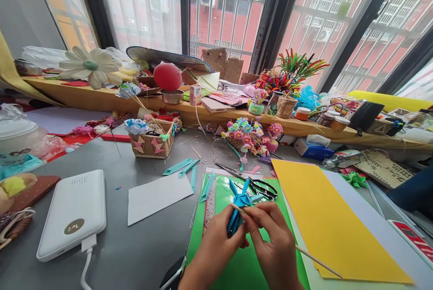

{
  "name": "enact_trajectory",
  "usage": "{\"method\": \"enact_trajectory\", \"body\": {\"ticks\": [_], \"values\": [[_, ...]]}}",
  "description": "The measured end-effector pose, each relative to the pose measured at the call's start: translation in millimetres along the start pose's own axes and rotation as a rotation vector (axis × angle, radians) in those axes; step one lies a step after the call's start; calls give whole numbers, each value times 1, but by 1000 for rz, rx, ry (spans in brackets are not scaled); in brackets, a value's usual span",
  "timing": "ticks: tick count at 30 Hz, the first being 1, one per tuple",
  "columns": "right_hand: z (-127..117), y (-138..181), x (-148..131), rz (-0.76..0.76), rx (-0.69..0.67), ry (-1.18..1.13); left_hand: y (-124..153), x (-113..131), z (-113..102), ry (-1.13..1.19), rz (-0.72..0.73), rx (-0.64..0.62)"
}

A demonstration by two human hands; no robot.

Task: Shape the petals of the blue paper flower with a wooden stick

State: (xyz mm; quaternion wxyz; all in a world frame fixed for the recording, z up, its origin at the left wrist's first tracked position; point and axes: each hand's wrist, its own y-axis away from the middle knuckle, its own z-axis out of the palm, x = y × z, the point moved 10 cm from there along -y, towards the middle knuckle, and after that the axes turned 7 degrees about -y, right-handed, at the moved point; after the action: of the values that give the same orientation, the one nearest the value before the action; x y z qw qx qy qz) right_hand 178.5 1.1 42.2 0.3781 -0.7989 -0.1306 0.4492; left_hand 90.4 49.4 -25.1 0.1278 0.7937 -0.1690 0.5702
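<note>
Grey table [135,254] under barred windows [225,6], a crowded ledge [216,112] between them. Blue folded paper [241,198]: lower centre of the frame, tips pointing up, held between both hands. Left hand [218,238]: thumb and fingers clamped on the lower part of the paper. Right hand [275,233]: fingertips pinched on a thin stick [320,262], one end across the paper, the other over a yellow sheet [334,218] at lower right. Beneath the hands: green sheet [221,191], with a ruler [209,204] along its left side. Just beyond the paper: black scissors [250,179]. Left of these: several blue strips [177,166] beside a white card [157,202]. Lower left: white power bank [76,209], cable [88,263] plugged in. Left of centre: decorated box [154,143]. Above centre: small flowers [245,136], pink, blue and yellow. Upper middle, on the ledge: red balloon [168,76].
</note>
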Motion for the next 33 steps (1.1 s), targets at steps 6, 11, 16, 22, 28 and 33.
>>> {"method": "enact_trajectory", "body": {"ticks": [6,11,16,22,28,33], "values": [[3,-2,-2,-52,-64,61,0,1,1,5,-15,-6],[4,-1,-1,-67,-87,83,0,2,2,25,-1,-21],[5,1,2,-64,-96,90,0,2,2,10,-1,-14],[6,0,0,-94,-105,93,-1,1,0,-4,14,-2],[-1,-1,-7,-139,-84,130,-5,-1,-5,85,9,-22],[-9,-7,-9,-153,-61,131,-4,2,-11,74,-28,-5]]}}
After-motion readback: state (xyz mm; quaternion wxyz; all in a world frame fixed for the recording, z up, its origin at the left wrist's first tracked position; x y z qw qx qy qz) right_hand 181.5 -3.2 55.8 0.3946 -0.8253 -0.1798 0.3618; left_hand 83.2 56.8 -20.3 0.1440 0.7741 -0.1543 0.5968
